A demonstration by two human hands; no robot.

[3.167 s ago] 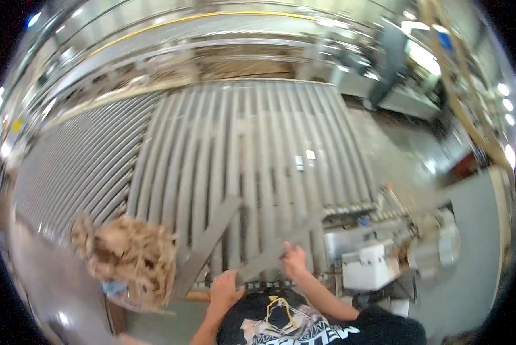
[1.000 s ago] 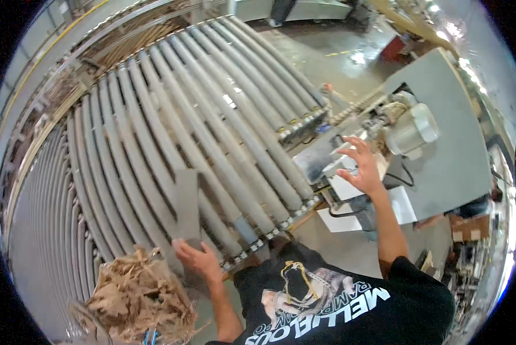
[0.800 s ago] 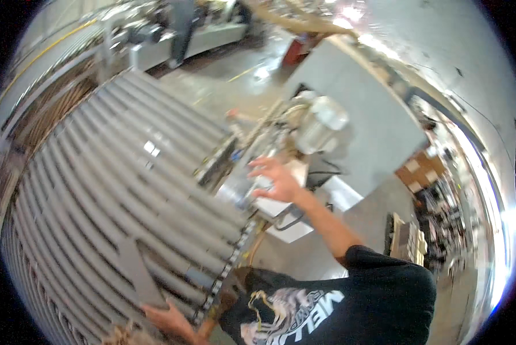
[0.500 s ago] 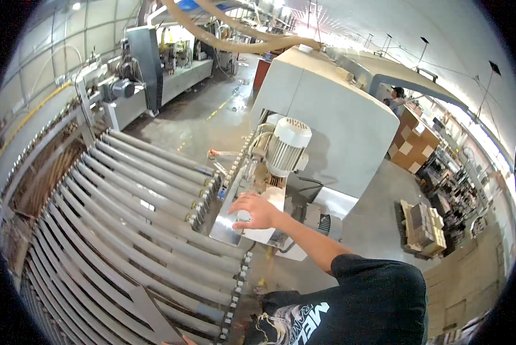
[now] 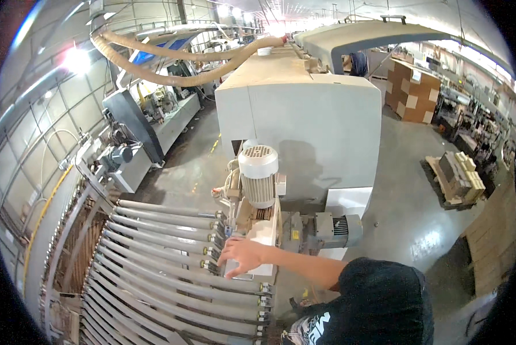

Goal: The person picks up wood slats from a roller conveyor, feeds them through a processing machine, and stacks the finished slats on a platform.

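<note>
My right hand [image 5: 243, 257] reaches leftward with fingers apart and slightly curled, nothing visible in it. Beneath or beside it lies a bright metal plate [image 5: 262, 269] at the near end of a machine; I cannot tell whether the fingers touch it. An upright white finned motor [image 5: 258, 178] stands just beyond the hand. To its left runs a roller conveyor [image 5: 172, 261] of grey tubes. The dark edge of a flat piece [image 5: 184, 338] shows at the bottom of the view, mostly cut off. My left hand is out of sight.
Behind the motor rises a large grey machine housing [image 5: 304, 126] with a ribbed tan hose [image 5: 212, 75]. A second, horizontal motor [image 5: 338, 231] sits to the right. Further right are a loaded pallet [image 5: 459, 178] and a stack of brown cartons [image 5: 412, 92].
The view has tilted up and turned, so the housing and motor appear further left. My right hand stays by the metal plate. Most of the flat piece at the bottom has left the view.
</note>
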